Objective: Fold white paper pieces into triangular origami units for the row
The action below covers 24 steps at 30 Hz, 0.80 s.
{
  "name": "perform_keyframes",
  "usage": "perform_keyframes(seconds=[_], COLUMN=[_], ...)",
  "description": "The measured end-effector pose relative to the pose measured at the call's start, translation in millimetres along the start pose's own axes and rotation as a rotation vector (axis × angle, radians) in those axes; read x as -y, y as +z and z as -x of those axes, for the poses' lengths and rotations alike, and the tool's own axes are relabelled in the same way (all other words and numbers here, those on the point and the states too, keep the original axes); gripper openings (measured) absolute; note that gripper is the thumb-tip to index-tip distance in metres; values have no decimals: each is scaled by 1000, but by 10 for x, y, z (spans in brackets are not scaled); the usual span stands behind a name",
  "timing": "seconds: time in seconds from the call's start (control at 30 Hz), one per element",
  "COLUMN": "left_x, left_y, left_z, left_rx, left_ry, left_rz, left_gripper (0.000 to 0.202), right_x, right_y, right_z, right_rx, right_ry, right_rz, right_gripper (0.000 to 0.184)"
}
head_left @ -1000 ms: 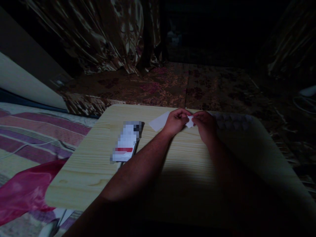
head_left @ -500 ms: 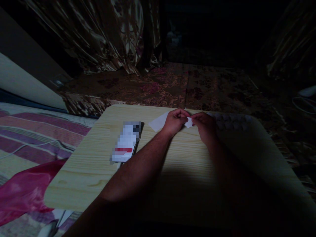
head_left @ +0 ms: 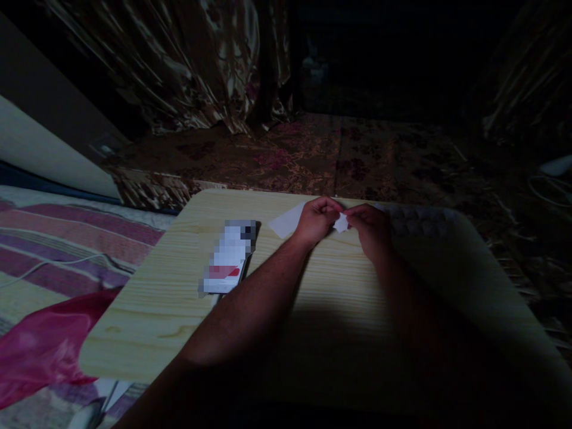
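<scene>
Both hands meet near the far edge of the wooden table [head_left: 339,280]. My left hand [head_left: 316,221] pinches one side of a small piece of white paper [head_left: 342,222]. The other side is pinched between the thumb and fingers of my right hand [head_left: 370,229]. The piece looks folded or pointed at its lower end, but dim light and the fingers hide its full shape. Under and left of my left hand lies a larger flat white sheet [head_left: 285,220], partly covered by the hand.
Several small, pale, pointed pieces [head_left: 420,220] stand in rows in shadow beyond my right hand. A phone [head_left: 229,256] with a blurred screen lies left of my left forearm. Left of the table are a striped bedspread [head_left: 80,244] and a pink cloth [head_left: 53,339].
Almost nothing differs. The fingers have shifted very slightly around the small paper piece, which both hands still grip in the same place.
</scene>
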State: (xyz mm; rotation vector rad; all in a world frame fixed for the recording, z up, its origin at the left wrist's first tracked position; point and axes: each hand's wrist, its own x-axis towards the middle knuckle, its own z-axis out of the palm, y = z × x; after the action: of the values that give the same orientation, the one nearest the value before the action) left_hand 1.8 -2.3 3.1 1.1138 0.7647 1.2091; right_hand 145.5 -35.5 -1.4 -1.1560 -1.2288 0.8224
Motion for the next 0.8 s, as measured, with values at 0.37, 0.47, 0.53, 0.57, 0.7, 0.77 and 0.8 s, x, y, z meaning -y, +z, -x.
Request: perform_keyframes(seconds=[0.37, 0.47, 0.53, 0.57, 0.7, 0.77, 0.8], left_x=[8, 33, 44, 47, 40, 30, 24], left_y=[-22, -26, -24, -22, -13, -8, -5], left_z=[6, -5, -11, -12, -9, -4, -2], left_rx=[45, 48, 55, 55, 35, 20, 13], left_ry=[13, 37, 50, 53, 50, 40, 34], left_rz=[-42, -35, -17, -13, -28, -17, -9], left_gripper=[19, 20, 20, 19, 22, 29, 33], right_x=[-58, -38, -32, -33, -43, -39, -34], right_y=[7, 11, 19, 24, 31, 28, 27], right_z=[-15, -15, -21, -25, -35, -33, -30], right_rx=[-32, -21, -12, -12, -16, -12, -11], right_ry=[1, 15, 26, 32, 56, 69, 75], right_rz=[34, 32, -16, -48, -77, -60, -56], right_gripper=[9, 13, 18, 21, 26, 24, 23])
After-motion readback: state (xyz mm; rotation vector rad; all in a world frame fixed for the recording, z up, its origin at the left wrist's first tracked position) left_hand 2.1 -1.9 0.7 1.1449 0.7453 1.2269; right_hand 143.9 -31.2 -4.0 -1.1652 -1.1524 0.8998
